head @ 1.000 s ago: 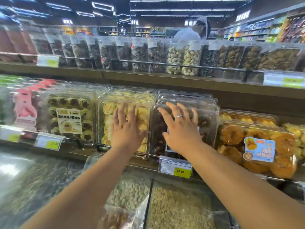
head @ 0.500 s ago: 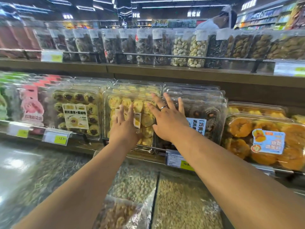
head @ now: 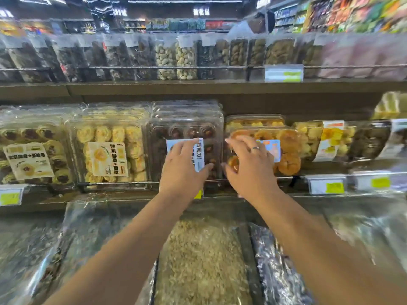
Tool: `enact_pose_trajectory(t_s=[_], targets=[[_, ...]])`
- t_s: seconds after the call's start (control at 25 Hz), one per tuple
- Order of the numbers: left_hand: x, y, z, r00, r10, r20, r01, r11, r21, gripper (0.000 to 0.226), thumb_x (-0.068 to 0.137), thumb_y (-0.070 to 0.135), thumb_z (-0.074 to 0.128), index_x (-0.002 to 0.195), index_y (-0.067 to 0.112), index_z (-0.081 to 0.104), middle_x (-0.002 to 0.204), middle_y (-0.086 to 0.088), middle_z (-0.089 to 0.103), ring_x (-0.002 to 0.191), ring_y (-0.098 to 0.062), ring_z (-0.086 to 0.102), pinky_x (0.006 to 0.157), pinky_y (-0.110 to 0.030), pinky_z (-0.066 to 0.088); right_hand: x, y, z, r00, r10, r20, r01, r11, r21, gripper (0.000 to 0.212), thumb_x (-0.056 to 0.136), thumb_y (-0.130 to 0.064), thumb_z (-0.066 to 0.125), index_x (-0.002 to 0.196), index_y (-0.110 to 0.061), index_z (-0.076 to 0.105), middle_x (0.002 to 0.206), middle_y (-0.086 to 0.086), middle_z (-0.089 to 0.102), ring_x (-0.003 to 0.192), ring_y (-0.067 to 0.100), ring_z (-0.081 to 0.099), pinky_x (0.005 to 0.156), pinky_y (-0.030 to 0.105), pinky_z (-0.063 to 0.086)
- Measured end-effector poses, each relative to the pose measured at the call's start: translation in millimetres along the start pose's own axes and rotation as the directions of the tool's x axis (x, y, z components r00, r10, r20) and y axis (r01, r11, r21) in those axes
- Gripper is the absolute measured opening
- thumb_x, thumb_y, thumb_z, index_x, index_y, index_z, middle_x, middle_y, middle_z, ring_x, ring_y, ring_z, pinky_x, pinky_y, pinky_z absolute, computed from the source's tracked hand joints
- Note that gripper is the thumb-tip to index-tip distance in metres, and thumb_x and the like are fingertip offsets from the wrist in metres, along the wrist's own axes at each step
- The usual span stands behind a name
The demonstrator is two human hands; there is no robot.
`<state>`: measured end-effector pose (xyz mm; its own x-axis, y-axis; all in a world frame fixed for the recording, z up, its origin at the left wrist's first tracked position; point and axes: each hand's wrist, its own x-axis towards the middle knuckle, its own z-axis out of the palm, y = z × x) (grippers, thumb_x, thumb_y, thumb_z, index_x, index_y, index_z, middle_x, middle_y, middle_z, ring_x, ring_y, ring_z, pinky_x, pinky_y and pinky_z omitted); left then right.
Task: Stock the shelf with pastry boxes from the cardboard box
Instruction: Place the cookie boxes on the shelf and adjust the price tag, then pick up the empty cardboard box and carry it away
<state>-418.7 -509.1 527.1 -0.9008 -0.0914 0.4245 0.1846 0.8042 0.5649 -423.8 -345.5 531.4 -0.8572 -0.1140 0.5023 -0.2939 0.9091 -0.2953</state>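
Observation:
Clear plastic pastry boxes stand in a row on the middle shelf (head: 242, 102). My left hand (head: 182, 166) lies flat with spread fingers on the front of the dark chocolate pastry box (head: 187, 128), covering part of its white label. My right hand (head: 248, 168), wearing a ring, rests with loosely bent fingers on the lower left of the orange pastry box (head: 286, 139) beside it. Neither hand grips anything. To the left stand a yellow cookie box (head: 108, 139) and a jam cookie box (head: 33, 139). No cardboard box is in view.
A metal rail (head: 121, 183) with price tags (head: 327, 184) runs along the shelf front. Bagged nuts and snacks (head: 176, 58) fill the upper shelf. Bulk bins under plastic film (head: 198, 260) lie below my arms. A person (head: 253, 25) stands beyond the shelf.
Both hands have slid right along the row: the left from the yellow cookie box to the chocolate box, the right from the chocolate box to the orange pastry box. The view shifted right too.

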Motion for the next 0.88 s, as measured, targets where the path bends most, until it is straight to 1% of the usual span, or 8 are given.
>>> enact_pose_trajectory(t_s=[0.08, 0.2, 0.32, 0.4, 0.52, 0.6, 0.68, 0.88], targets=[[-18.4, 33.6, 25.6, 0.997, 0.067, 0.034, -0.064, 0.994, -0.083, 0.063, 0.082, 0.039, 0.071, 0.138, 0.024, 0.045, 0.137, -0.001, 0.049, 0.13, -0.022, 0.044, 0.108, -0.034, 0.034, -30.9, 35.6, -19.6, 0.994, 0.103, -0.024, -0.102, 0.993, 0.054, 0.054, 0.084, -0.036, 0.063, 0.136, -0.027, 0.049, 0.137, 0.003, 0.05, 0.123, 0.032, 0.049, 0.1, 0.047, 0.041], [-62.0, 90.5, 74.5, 0.97, 0.176, 0.165, -0.141, 0.969, -0.203, 0.056, 0.081, 0.033, 0.073, 0.131, 0.021, 0.053, 0.128, -0.002, 0.057, 0.12, -0.021, 0.052, 0.101, -0.031, 0.038, -99.9, 99.8, -49.7, 0.95, 0.303, -0.078, -0.288, 0.944, 0.162, 0.053, 0.079, -0.035, 0.06, 0.13, -0.023, 0.055, 0.122, 0.007, 0.06, 0.109, 0.032, 0.059, 0.092, 0.045, 0.049], [-104.3, 131.2, 108.9, 0.923, 0.195, 0.331, -0.097, 0.952, -0.292, 0.049, 0.083, 0.035, 0.071, 0.128, 0.026, 0.056, 0.123, 0.005, 0.059, 0.115, -0.014, 0.054, 0.094, -0.023, 0.037, -169.3, 135.3, -76.6, 0.867, 0.497, -0.044, -0.469, 0.843, 0.264, 0.048, 0.079, -0.04, 0.062, 0.126, -0.03, 0.056, 0.111, -0.002, 0.065, 0.101, 0.022, 0.063, 0.09, 0.043, 0.051], [-147.1, 168.6, 135.5, 0.851, 0.259, 0.457, -0.103, 0.936, -0.338, 0.045, 0.083, 0.034, 0.07, 0.126, 0.027, 0.058, 0.121, 0.005, 0.062, 0.112, -0.012, 0.056, 0.091, -0.02, 0.036, -229.9, 160.2, -104.4, 0.795, 0.603, -0.07, -0.565, 0.777, 0.277, 0.041, 0.079, -0.041, 0.063, 0.119, -0.033, 0.059, 0.103, -0.006, 0.068, 0.094, 0.021, 0.066, 0.086, 0.042, 0.053], [-212.6, 211.0, 159.1, 0.736, 0.322, 0.595, -0.079, 0.914, -0.397, 0.041, 0.084, 0.035, 0.069, 0.123, 0.031, 0.058, 0.113, 0.007, 0.065, 0.104, -0.009, 0.06, 0.09, -0.024, 0.043, -313.4, 175.8, -135.5, 0.707, 0.707, -0.032, -0.661, 0.676, 0.327, 0.031, 0.086, -0.026, 0.068, 0.117, -0.025, 0.062, 0.093, -0.019, 0.061, 0.086, 0.012, 0.064, 0.079, 0.033, 0.053], [-255.6, 233.7, 171.7, 0.652, 0.36, 0.667, -0.061, 0.902, -0.428, 0.039, 0.086, 0.036, 0.068, 0.122, 0.033, 0.057, 0.11, 0.012, 0.062, 0.101, -0.006, 0.06, 0.087, -0.027, 0.048, -363.6, 178.7, -151.5, 0.625, 0.78, -0.001, -0.744, 0.596, 0.302, 0.029, 0.087, -0.025, 0.069, 0.115, -0.025, 0.063, 0.092, -0.016, 0.061, 0.082, 0.01, 0.062, 0.075, 0.031, 0.051], [-306.3, 259.3, 184.9, 0.562, 0.401, 0.723, -0.065, 0.893, -0.445, 0.037, 0.085, 0.036, 0.068, 0.12, 0.032, 0.057, 0.108, 0.013, 0.062, 0.101, -0.007, 0.06, 0.086, -0.028, 0.05, -420.4, 186.3, -166.4, 0.555, 0.832, 0.022, -0.796, 0.522, 0.307, 0.025, 0.086, -0.025, 0.069, 0.11, -0.023, 0.065, 0.091, -0.009, 0.066, 0.078, 0.011, 0.063, 0.074, 0.035, 0.054], [-437.4, 317.2, 206.3, 0.33, 0.431, 0.84, -0.095, 0.9, -0.425, 0.037, 0.082, 0.029, 0.072, 0.117, 0.028, 0.061, 0.101, 0.009, 0.067, 0.094, -0.007, 0.064, 0.088, -0.031, 0.053, -554.9, 203.4, -210.2, 0.363, 0.931, 0.048, -0.9, 0.336, 0.276, 0.024, 0.088, -0.032, 0.065, 0.109, -0.022, 0.067, 0.098, -0.007, 0.068, 0.091, 0.011, 0.062, 0.082, 0.035, 0.054]])
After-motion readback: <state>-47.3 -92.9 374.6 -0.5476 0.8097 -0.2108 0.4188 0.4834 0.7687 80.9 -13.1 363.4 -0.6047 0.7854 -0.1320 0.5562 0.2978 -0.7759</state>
